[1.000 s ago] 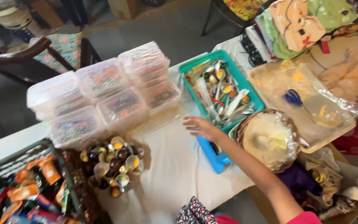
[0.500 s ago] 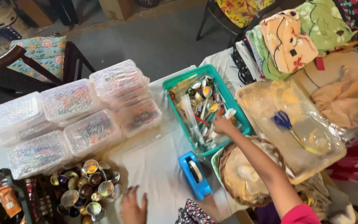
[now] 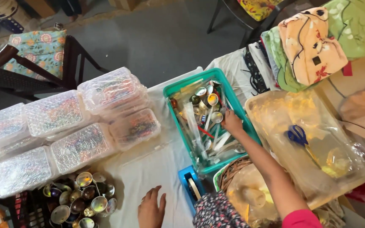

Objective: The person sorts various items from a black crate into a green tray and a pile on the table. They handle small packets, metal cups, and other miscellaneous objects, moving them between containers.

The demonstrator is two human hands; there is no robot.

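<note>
right hand [image 3: 232, 122] reaching into the teal tray [image 3: 175, 90] of small jars and sticks

its fingers are curled among the contents; i cannot tell whether they grip anything. left hand [image 3: 151, 209] lies flat and open on the white worktop [image 3: 148, 169], blue tape dispenser [image 3: 189, 185] just beside it, clear lidded boxes [image 3: 81, 122] beyond.

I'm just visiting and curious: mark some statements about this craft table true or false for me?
1. The right hand reaches into the teal tray. True.
2. The left hand holds the scissors. False: it lies flat on the white table cover, holding nothing; the blue-handled scissors lie in the clear bin.
3. The blue tape dispenser sits between the two hands. True.
4. The clear lidded boxes stand to the right of the teal tray. False: they are to its left.
</note>
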